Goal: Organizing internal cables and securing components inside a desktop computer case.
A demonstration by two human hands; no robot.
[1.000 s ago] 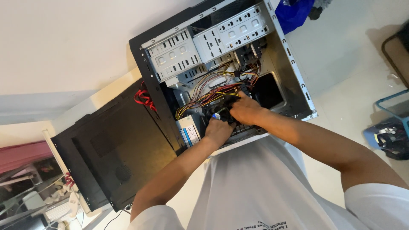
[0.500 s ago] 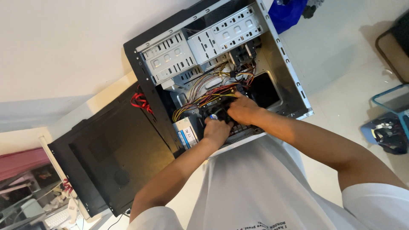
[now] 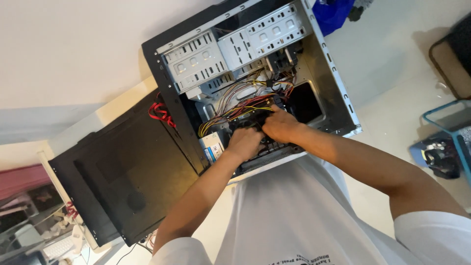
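1. A black component [image 3: 250,121] sits low inside the open computer case [image 3: 338,93], just under a bundle of yellow, red and black wires [image 3: 235,105]; both hands meet on it, so little of it shows and its kind cannot be told.
2. The left hand [image 3: 244,143] lies knuckles-up at the near edge of the case, fingers curled down onto the black component; whether they clamp it or only press on it cannot be told.
3. The right hand [image 3: 280,125] sits just beside the left, touching it, with fingers bent over the same component and the wire bundle; its grip is hidden too.
4. Just left of the left hand a small silver box with a white label [image 3: 212,147] stands against the case wall.
5. Above the wires, two perforated silver drive cages [image 3: 235,49] fill the upper part of the case.
6. To the right of the hands a dark rectangular opening [image 3: 305,102] shows in the metal tray.
7. A black side panel [image 3: 127,172] lies flat to the left of the case, touching its edge, with a loop of red cable [image 3: 161,114] at the join.
8. The person's white shirt [image 3: 294,216] fills the lower middle of the view.
9. A blue-framed stand [image 3: 449,127] holding a dark bundle stands on the pale floor, well apart to the right.
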